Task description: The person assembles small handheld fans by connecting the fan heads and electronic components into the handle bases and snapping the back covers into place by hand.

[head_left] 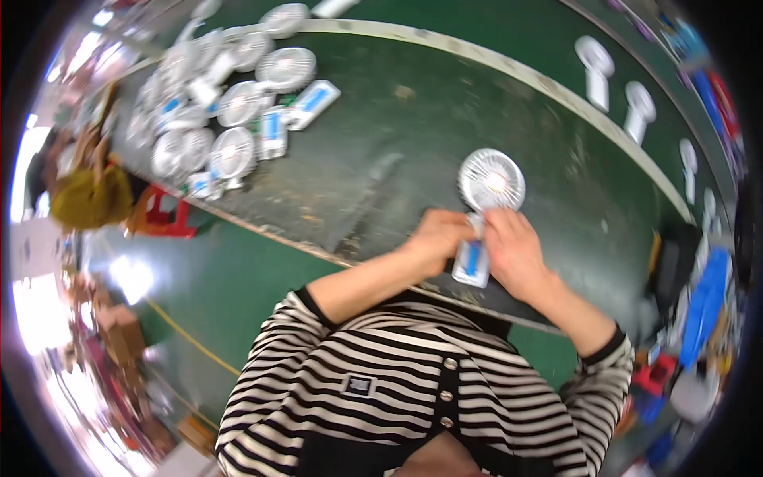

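A small white handheld fan (492,181) lies on the dark worktable, its round grille pointing away from me. Its handle with a blue strip (472,264) comes toward my body. From the left, my left hand (442,238) has its fingers closed at the neck of the fan, just below the grille. On the opposite side my right hand (515,245) grips the same neck, fingers bent over it. The fingertips of both hands nearly meet, and what exactly they press there is hidden.
Many similar white fans (234,153) are heaped at the table's left. A pale strip (445,44) divides the table from a green belt with several spaced fans (596,71). A red stool (164,213) stands left; a dark object (675,258) sits at the right edge.
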